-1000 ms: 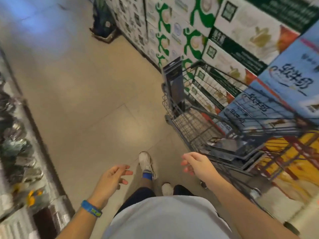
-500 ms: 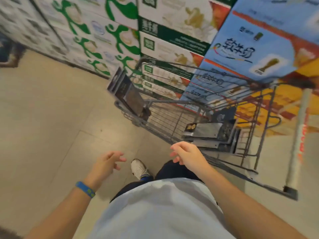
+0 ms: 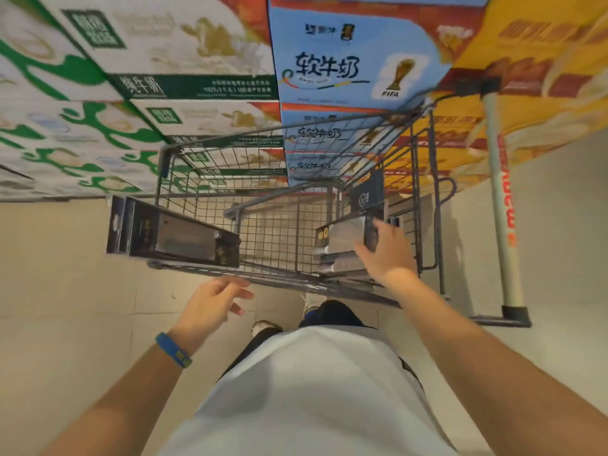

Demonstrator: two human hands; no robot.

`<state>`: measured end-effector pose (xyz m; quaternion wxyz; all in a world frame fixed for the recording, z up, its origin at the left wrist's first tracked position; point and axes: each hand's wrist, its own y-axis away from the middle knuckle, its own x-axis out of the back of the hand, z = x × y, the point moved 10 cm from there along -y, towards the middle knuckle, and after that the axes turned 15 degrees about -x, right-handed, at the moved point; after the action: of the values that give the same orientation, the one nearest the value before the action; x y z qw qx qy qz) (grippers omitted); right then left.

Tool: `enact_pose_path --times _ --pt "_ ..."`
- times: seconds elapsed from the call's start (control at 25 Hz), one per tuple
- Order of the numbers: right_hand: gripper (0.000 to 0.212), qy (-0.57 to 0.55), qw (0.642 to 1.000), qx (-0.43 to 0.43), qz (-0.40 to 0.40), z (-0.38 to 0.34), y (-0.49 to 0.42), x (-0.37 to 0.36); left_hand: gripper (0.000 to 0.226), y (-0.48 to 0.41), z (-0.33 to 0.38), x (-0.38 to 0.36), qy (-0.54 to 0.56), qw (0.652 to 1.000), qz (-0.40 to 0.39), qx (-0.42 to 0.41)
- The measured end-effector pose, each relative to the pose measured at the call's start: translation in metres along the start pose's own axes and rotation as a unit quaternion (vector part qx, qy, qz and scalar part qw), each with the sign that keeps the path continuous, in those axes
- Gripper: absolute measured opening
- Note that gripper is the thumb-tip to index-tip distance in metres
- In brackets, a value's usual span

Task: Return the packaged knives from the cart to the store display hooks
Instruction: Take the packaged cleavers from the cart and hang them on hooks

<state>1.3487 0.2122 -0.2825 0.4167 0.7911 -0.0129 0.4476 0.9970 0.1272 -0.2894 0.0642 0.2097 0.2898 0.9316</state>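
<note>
Grey wire-grid cart [image 3: 263,232]; black knife packages [image 3: 171,235]; blue wristband [image 3: 173,349] — cartons [image 3: 184,51] green-white, blue, yellow-red; beige tile floor [image 3: 65,274].

I see the wire cart [image 3: 273,232] standing on the tiled floor [image 3: 65,291]. A stack of packaged knives [image 3: 342,238] lies on its base, directly under my right hand [image 3: 385,251]. Another pack [image 3: 171,235] leans across the cart end, just beyond my left hand [image 3: 210,304].

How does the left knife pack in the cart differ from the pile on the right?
The left pack stands on edge, tilted at the cart's left end; the pile lies flat, several stacked. No hand touches the left pack; the right hand reaches over the pile. Both are dark packaged knives in the cart.
</note>
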Motion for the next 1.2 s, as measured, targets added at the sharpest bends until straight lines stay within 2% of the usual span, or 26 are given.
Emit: enact_pose_path --times 0.04,0.12,0.24,0.28,0.4,0.56,0.76,0.96,1.04,1.12,1.16,1.2 --pt "0.068 0.038 0.999 0.020 0.022 -0.007 -0.016 0.011 0.024 -0.003 0.003 0.001 -0.008 1.000 0.002 0.005" --pt "0.071 0.150 0.985 0.062 0.067 -0.022 -0.043 0.019 0.025 -0.008 0.010 0.001 -0.011 1.000 0.013 0.019" --pt "0.075 0.347 0.936 0.020 0.060 -0.027 -0.069 0.000 0.024 -0.015 0.023 -0.005 -0.012 0.999 0.027 0.023" --pt "0.076 0.382 0.923 0.006 0.054 -0.027 -0.071 -0.006 0.024 -0.018 0.031 -0.010 -0.015 0.999 0.024 0.016" --pt "0.072 0.396 0.914 0.032 0.086 -0.029 -0.069 -0.007 0.025 -0.023 0.054 -0.025 -0.015 1.000 0.021 -0.008" --pt "0.066 0.385 0.914 0.075 0.106 -0.022 -0.062 -0.005 0.023 -0.028 0.065 -0.047 -0.012 1.000 0.002 0.009" --pt "0.066 0.365 0.928 0.057 0.047 -0.016 -0.067 -0.008 0.022 -0.041 0.082 -0.064 -0.052 0.997 -0.051 0.003" --pt "0.048 0.324 0.945 0.006 0.044 -0.017 -0.077 -0.004 0.023 -0.049 0.091 -0.058 -0.081 0.992 -0.094 -0.017" --pt "0.035 0.346 0.937 -0.011 0.048 -0.014 -0.074 -0.008 0.023 -0.054 0.091 -0.051 -0.102 0.989 -0.107 -0.008" --pt "0.013 0.409 0.912 -0.028 0.029 -0.010 -0.068 -0.018 0.021 -0.060 0.093 -0.045 -0.118 0.986 -0.117 -0.010" --pt "0.009 0.430 0.902 -0.037 0.024 -0.010 -0.064 -0.021 0.020 -0.063 0.094 -0.043 -0.118 0.985 -0.122 -0.016" --pt "0.018 0.451 0.891 -0.042 0.022 -0.010 -0.061 -0.025 0.020 -0.065 0.096 -0.042 -0.114 0.985 -0.126 -0.023"
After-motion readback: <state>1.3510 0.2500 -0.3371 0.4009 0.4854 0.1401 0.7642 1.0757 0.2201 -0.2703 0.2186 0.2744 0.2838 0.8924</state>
